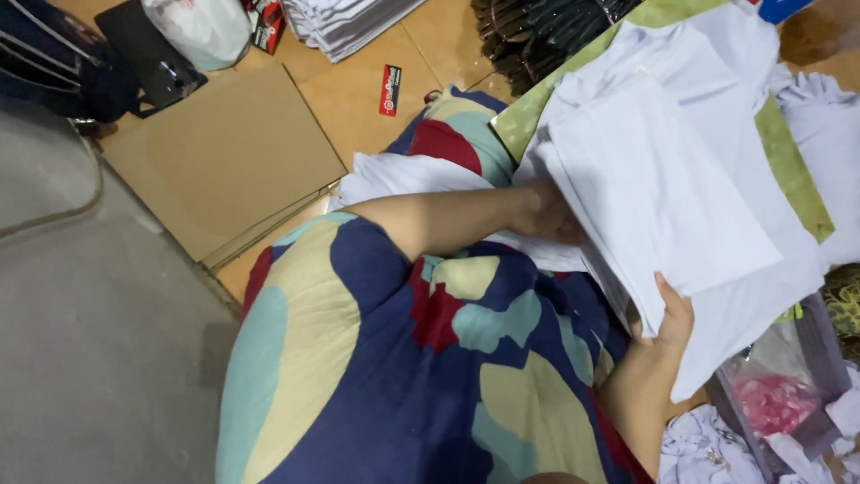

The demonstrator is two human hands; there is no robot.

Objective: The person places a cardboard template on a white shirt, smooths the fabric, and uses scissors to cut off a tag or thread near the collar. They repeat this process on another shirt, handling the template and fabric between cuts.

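My left hand [548, 218] reaches across my lap, its fingers tucked under the edge of a folded white garment [654, 193]. My right hand [674, 315] grips that garment's near corner, thumb on top. The garment is lifted over a pile of white cloth [761, 296] lying on a green sheet [793, 166]. My lap is covered by a patterned dress [421, 376] in navy, cream, teal and red. More white cloth [394, 175] lies just beyond my left forearm.
Flat cardboard sheets [219, 152] lie on the tiled floor. Behind them are a stack of white garments [345, 22], a dark bundle [546, 31], a white plastic bag [202, 31] and a black bag [54, 63]. A clear bag with pink items [779, 399] sits lower right.
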